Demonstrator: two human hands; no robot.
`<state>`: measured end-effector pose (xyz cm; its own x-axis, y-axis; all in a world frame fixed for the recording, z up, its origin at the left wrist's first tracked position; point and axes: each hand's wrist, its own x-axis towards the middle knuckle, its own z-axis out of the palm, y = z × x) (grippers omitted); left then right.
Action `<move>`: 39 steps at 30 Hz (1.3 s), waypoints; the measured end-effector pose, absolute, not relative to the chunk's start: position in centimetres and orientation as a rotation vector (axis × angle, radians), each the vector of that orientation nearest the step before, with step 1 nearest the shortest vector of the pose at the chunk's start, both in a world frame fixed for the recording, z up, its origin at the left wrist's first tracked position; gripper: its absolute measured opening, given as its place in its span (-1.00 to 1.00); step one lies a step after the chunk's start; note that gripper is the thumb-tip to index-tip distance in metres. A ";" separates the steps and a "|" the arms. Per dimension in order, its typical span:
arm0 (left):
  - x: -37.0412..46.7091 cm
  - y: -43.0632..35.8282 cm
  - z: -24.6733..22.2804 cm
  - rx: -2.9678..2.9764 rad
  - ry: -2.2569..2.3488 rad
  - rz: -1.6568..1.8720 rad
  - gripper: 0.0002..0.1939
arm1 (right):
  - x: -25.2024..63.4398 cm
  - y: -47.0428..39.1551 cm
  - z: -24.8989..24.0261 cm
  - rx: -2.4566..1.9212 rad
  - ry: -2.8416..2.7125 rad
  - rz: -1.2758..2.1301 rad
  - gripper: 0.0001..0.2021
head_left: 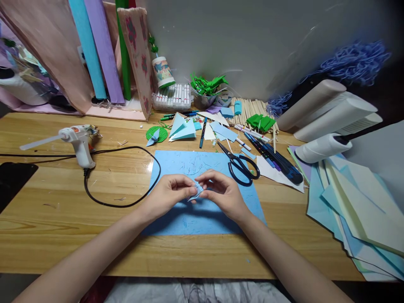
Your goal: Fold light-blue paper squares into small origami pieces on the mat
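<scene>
Between my two hands is a small piece of folded light-blue paper (198,192), held above a blue sheet (202,225) on the table. My left hand (172,190) pinches its left side between thumb and fingers. From the other side, my right hand (222,192) grips it with thumb and bent fingers. The fingers hide part of the paper's shape. Black-handled scissors (241,166) lie on the sheet's upper right corner, close to my right hand. Beyond the sheet, a small folded blue paper piece (153,138) rests on a green round (160,134).
A white glue gun (78,145) stands at left, its black cable (123,205) looping toward the sheet. Paper scraps (184,128), pens and a box of markers (173,97) crowd the back. Stacked coloured paper (356,202) and white rolls (323,147) fill the right side.
</scene>
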<state>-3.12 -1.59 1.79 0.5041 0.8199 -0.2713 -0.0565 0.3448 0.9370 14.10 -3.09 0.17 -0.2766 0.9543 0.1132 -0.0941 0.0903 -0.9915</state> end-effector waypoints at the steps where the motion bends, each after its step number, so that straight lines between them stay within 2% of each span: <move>1: -3.1 -1.6 1.8 1.047 0.866 0.663 -0.84 | 14.1 -3.0 0.1 -0.911 -1.407 1.384 -0.78; 14: -3.0 -1.5 1.5 1.058 0.977 0.770 -0.79 | 14.0 -2.7 -0.3 -0.908 -1.180 1.484 -0.86; 20: -3.1 -1.5 1.5 1.130 0.986 0.810 -0.82 | 14.0 -2.7 0.1 -0.947 -1.228 1.411 -0.92; 27: -2.8 -2.7 2.3 1.534 1.206 1.043 -0.88 | 13.8 -3.1 0.0 -1.126 -1.258 1.222 -0.93; 39: -2.7 -2.8 2.4 1.739 1.113 1.070 -0.95 | 13.5 -3.6 0.1 -1.110 -1.400 1.088 -0.94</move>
